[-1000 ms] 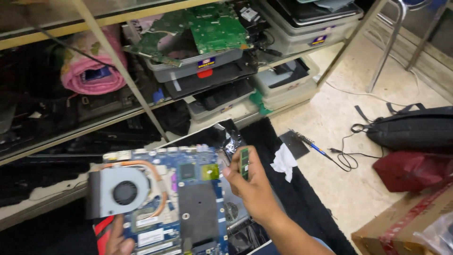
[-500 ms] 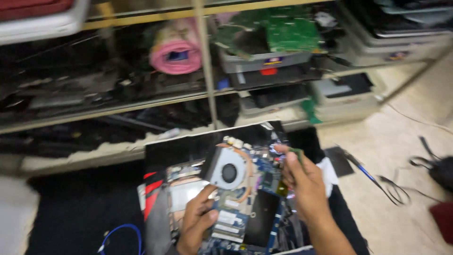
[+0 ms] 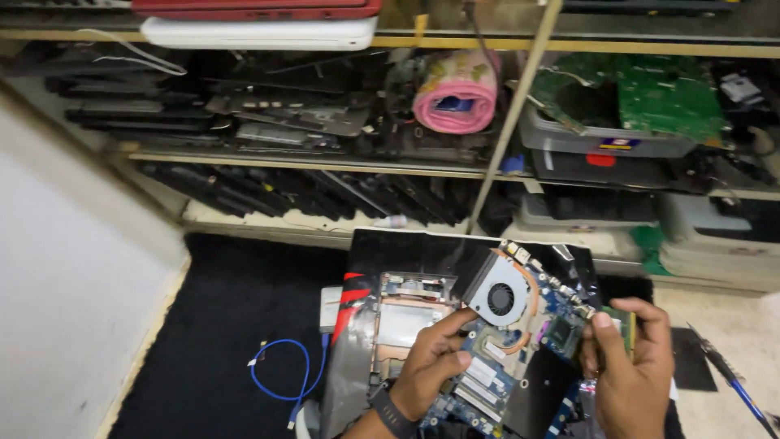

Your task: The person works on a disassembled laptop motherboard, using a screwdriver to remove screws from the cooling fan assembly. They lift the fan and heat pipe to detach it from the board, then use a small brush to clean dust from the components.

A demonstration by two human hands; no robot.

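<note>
Blue circuit board, a laptop motherboard (image 3: pixel 520 358), sat tilted between both hands, nearest the camera. The left hand (image 3: pixel 431 366), a dark watch (image 3: pixel 392 413) on its wrist, gripped the board's lower left edge, fingers curled over it. The right hand (image 3: pixel 626 374) was closed around the board's right edge and also pinched a small green module (image 3: pixel 628 329) upright against its fingers. A round grey fan (image 3: pixel 500 297) with a copper pipe sat on the board's top. Under the board lay an opened black laptop shell (image 3: pixel 398 317) with red trim, resting on a black mat (image 3: pixel 236 325). A blue cable (image 3: pixel 280 378) looped on the mat just left of the shell. A pen-like tool (image 3: pixel 731 378) lay on the pale floor to the right. Beyond, a slanted metal post (image 3: pixel 508 122) crossed in front of the shelves (image 3: pixel 284 158), which held stacked dark laptop parts, a rolled pink cloth (image 3: pixel 455 93), green boards (image 3: pixel 650 93) in a grey tray, and a white laptop (image 3: pixel 260 32) up top.
</note>
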